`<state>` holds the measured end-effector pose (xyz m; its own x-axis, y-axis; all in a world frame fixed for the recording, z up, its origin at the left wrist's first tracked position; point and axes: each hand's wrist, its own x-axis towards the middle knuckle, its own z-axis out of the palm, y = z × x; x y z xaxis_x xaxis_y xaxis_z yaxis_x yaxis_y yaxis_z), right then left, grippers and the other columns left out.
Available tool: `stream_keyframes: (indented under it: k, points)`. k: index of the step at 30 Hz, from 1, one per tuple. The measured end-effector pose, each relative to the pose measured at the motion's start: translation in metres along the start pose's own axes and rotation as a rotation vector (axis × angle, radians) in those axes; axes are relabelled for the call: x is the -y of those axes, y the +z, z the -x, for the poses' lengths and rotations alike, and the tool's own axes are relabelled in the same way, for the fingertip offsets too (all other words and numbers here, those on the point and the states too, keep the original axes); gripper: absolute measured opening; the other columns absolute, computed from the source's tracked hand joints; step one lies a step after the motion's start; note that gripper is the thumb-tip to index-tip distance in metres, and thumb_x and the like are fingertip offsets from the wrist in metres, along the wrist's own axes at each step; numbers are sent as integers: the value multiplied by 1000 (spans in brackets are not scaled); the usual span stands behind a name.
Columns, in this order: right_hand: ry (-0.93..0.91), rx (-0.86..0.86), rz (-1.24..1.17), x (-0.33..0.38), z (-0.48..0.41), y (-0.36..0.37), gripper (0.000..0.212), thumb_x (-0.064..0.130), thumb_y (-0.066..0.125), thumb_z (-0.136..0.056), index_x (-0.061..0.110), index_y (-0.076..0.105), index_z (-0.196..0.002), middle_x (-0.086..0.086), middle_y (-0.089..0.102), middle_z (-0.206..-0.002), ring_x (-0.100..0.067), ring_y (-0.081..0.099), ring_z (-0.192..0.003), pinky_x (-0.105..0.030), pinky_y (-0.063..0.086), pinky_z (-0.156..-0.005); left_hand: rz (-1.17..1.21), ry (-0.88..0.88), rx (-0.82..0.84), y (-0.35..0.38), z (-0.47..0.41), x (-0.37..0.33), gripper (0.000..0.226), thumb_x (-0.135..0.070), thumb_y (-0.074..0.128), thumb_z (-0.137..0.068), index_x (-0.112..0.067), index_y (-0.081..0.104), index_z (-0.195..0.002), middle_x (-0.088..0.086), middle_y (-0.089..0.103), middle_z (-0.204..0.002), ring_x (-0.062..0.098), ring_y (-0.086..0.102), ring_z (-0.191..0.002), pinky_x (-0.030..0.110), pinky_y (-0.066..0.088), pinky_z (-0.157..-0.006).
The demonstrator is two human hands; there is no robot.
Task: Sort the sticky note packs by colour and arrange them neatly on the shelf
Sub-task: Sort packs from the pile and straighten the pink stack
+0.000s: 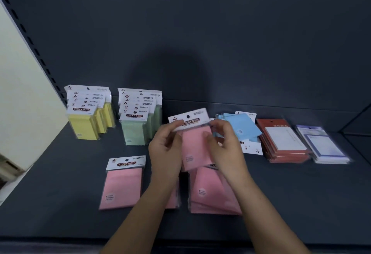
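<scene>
Packs of yellow sticky notes (88, 122) stand far left on the dark shelf (60, 173), pale green packs (138, 126) beside them. One plastic-wrapped pink pack (122, 185) lies flat nearer. Left hand (165, 149) and right hand (226, 147) hold a raised pink pack (197, 148), each grip clamped on it, above a pink pile (210, 192). Blue packs (245, 127) lie right.

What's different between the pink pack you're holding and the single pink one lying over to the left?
The held pink pack is raised off the shelf and tilted, while the lone pink pack lies flat on it. The left hand and right hand both pinch the held pink pack near its header, whereas no hand holds the lone one. Both are pink with a white STICKY NOTE header.
</scene>
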<state>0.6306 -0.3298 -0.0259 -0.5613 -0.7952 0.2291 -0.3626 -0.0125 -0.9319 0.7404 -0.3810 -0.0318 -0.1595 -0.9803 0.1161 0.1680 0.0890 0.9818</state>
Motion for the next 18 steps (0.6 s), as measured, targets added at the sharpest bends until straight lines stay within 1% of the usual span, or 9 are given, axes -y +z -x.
stream_keyframes:
  k: [2,3,5,8,11,13,14,15,18]
  points:
    - [40,-9,-129,4,6,-12,25,6,57,-89,30,51,-84,4,53,-74,-9,48,-62,-21,40,-59,43,-58,112,-4,8,-10,35,5,52,-89,-26,68,-90,-10,71,-84,-1,63,-74,16,51,-67]
    - [44,1,-138,4,10,-17,27,5,58,-89,29,51,-79,-1,49,-68,-13,43,-58,-25,38,-56,48,-100,155,-5,13,-13,34,5,52,-89,-25,68,-90,-12,71,-77,-2,62,-68,14,51,-62]
    - [66,-3,-159,-2,23,-25,30,3,61,-87,28,54,-72,-6,45,-66,-17,40,-60,-28,35,-56,44,-176,217,-7,21,-12,32,5,53,-89,-23,68,-91,-11,70,-74,-1,62,-65,14,50,-58]
    - [159,-118,-199,-19,40,-31,28,1,65,-83,25,59,-70,-5,51,-72,-16,45,-67,-26,40,-62,-69,-232,300,-6,33,-2,35,7,56,-86,-26,63,-94,0,63,-85,7,58,-73,11,47,-61]
    - [214,-198,-76,-34,50,-34,24,4,66,-83,25,58,-75,-1,59,-76,-14,52,-70,-20,44,-64,-223,-249,391,0,43,14,38,7,59,-83,-29,57,-97,5,56,-102,8,55,-80,11,48,-70]
    - [218,-229,36,-41,54,-34,24,6,64,-84,26,56,-76,-2,62,-76,-13,53,-67,-10,42,-58,-344,-187,429,1,50,22,40,7,59,-82,-25,55,-105,2,52,-116,7,54,-93,13,46,-84]
    - [208,-243,73,-43,56,-32,24,5,63,-85,26,56,-77,-4,62,-76,-13,53,-65,-9,42,-57,-391,-150,438,1,52,25,42,8,58,-81,-23,54,-110,0,50,-121,7,52,-102,12,42,-92]
    - [200,-254,94,-44,57,-31,22,4,62,-85,25,56,-78,-6,63,-76,-13,52,-64,-8,41,-56,-412,-125,440,0,54,28,43,8,58,-81,-20,54,-114,-2,48,-124,7,49,-109,9,37,-96]
    - [195,-288,73,-43,57,-28,22,3,61,-85,23,57,-78,-4,63,-75,-10,52,-62,-8,41,-56,-368,-115,446,-1,57,28,47,9,57,-81,-25,53,-113,-6,48,-127,4,47,-113,-2,32,-88]
